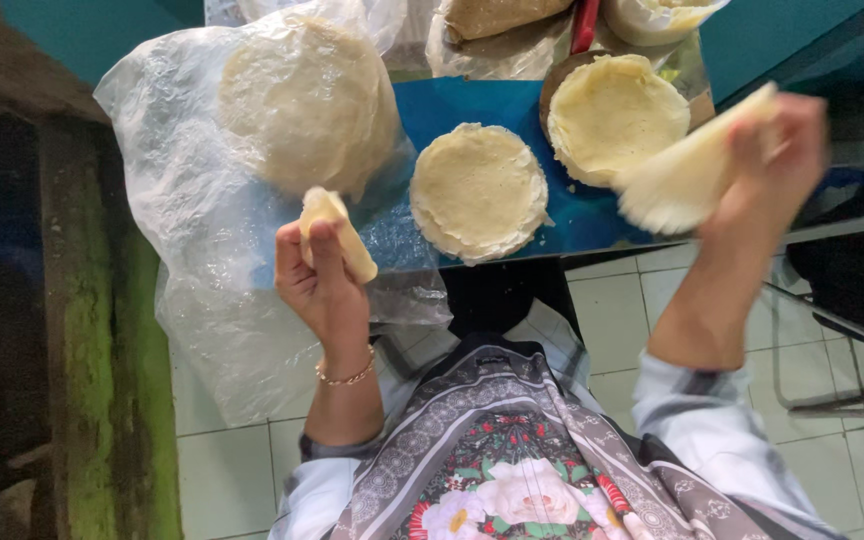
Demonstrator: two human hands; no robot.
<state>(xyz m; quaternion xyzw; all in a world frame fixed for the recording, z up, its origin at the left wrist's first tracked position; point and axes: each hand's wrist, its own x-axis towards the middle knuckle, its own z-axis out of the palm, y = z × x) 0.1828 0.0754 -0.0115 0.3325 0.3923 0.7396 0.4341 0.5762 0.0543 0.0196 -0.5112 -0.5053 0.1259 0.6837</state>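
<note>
From the head camera we see the left hand [320, 272] raised palm-up, its fingers [326, 248] curled closed around a folded wrapper [336, 228], a small pale piece of dough sheet that sticks up past the fingertips. Its long axis runs from upper left down to lower right, the lower end poking out beside the fingers. The right hand [772, 165] is pinched shut on a fanned bunch of thin wrappers [687, 175]; the bunch spreads out to the left and below the hand, its narrow end caught in the grip at upper right and its wide edge pointing down-left. Between the two hands, on the blue table top [472, 100], lies a round stack of wrappers [477, 190], and just beside the fanned bunch a second round stack [612, 115], which the bunch partly overlaps. Behind the left hand a larger stack wrapped in clear plastic [307, 100] sits on a crumpled plastic sheet [212, 300] that hangs over the table edge. A gold bracelet [347, 378] circles the left wrist.
</note>
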